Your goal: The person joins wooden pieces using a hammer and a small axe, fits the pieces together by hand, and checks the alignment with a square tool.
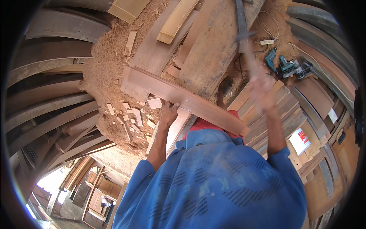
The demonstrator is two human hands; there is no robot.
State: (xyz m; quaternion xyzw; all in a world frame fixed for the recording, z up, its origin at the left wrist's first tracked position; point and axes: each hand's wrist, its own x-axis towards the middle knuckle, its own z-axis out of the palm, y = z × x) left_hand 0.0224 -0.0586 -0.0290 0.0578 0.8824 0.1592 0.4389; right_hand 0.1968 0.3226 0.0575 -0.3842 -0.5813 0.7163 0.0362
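Observation:
A long reddish wooden plank point(190, 100) with a grooved edge slants across in front of my body, over a pale board point(178, 124). My left hand point(168, 113) is closed on the plank's near edge, left of its middle, thumb and fingertips at the wood. Raised to the right of the plank, my right hand point(263, 89) is smeared by motion and grips a hammer point(248, 53). Its dark head is at the far end of the blurred handle, apart from the plank. Small wood offcuts point(126, 119) lie to the left of my left hand.
Ahead lies a broad worn board point(207, 53), with yellowish planks point(177, 23) to its left. A green drill point(270, 59), other power tools point(289, 66) and a white power strip point(267, 42) lie at the right, above a white tub point(300, 141). Sawdust point(103, 72) covers the ground; timbers point(49, 49) line the left.

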